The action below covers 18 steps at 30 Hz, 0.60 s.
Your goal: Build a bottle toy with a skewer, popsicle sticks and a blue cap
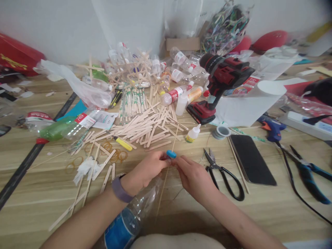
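Held up between my two hands is a small blue bottle cap (171, 154), with a thin wooden skewer (163, 193) running past or through it; the fingers hide which. My left hand (147, 171), with a purple band on the wrist, is closed on the cap from the left. Fingers of my right hand (194, 176) pinch together at the cap's lower right edge, by the skewer. Under my left forearm lies a clear plastic bottle (124, 224) with a blue label. Black-handled scissors (224, 174) rest open to the right of my right hand.
Beyond the hands lie heaped craft sticks (140, 129), a glue bottle (193, 133), a tape roll (221, 132) and a standing red drill (220, 83). At right are a phone (252, 159), pliers (308, 173) and a glue gun (273, 128). A yellow cutter (123, 143) lies left.
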{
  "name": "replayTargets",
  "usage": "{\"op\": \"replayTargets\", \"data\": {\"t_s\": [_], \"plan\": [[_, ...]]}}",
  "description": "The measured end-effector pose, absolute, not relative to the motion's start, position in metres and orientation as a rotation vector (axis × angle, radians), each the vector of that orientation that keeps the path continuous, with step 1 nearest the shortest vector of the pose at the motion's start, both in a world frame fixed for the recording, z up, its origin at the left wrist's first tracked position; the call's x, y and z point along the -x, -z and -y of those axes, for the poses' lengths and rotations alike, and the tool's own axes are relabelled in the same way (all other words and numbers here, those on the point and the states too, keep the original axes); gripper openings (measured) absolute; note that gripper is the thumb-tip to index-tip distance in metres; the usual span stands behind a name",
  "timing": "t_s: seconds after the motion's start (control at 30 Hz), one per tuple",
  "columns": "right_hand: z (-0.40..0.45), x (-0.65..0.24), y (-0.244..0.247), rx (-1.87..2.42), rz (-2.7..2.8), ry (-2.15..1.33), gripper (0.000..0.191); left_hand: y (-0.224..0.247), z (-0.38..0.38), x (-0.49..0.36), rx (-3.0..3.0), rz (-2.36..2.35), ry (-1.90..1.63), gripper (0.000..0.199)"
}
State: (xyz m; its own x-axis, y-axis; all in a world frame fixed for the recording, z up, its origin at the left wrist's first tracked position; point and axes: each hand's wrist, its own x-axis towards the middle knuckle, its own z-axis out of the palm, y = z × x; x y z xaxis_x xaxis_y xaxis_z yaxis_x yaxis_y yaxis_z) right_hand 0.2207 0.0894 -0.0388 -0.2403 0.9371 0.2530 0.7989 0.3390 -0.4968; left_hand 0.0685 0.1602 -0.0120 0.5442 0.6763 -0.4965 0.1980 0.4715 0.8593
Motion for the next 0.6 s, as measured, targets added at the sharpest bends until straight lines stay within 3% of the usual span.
{"op": "replayTargets", "data": {"t_s": [0.6], "plan": [[-0.0983,-0.2309,0.0472,1.708,2.045,-0.325,0.020,0.0131,-0.1641,-0.0692,-0.826,-1.063,-0.343,0.015]]}}
